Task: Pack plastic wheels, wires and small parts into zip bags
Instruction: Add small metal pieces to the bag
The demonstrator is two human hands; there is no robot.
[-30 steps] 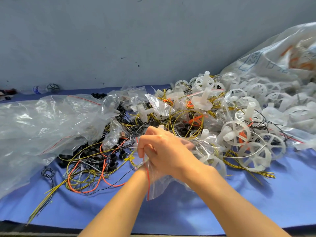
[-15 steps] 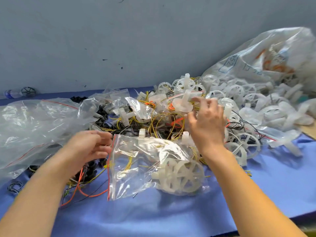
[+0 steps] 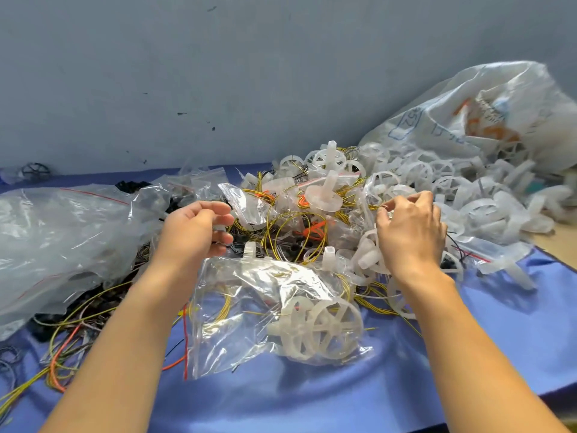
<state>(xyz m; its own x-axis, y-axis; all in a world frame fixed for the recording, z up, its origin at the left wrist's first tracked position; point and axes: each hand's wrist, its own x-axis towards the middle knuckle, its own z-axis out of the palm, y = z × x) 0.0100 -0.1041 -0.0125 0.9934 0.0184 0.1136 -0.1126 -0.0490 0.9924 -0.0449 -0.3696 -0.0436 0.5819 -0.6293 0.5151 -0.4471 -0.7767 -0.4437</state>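
Note:
A filled zip bag (image 3: 249,310) with a red seal strip lies flat on the blue cloth (image 3: 468,354); inside are a white spoked wheel (image 3: 318,329) and yellow wire. Neither hand touches it. My left hand (image 3: 193,232) hovers just above its top left corner, fingers curled, with a small white plastic part (image 3: 219,227) pinched between thumb and fingers. My right hand (image 3: 409,235) is in the heap of white wheels (image 3: 487,198), its fingertips pinching a thin clear bag (image 3: 370,198) there. Loops of yellow and orange wire (image 3: 296,232) lie between the hands.
A big crumpled clear bag (image 3: 62,239) covers the left side. A large sack of wheels (image 3: 487,120) leans on the grey wall at the right. Loose yellow, orange and black wires (image 3: 65,345) and black rings spread at the lower left. The cloth's front edge runs along the bottom.
Both hands came off the zip bag, which now lies on the cloth. My left hand rose to the pile's edge; my right hand reached further right into the wheels.

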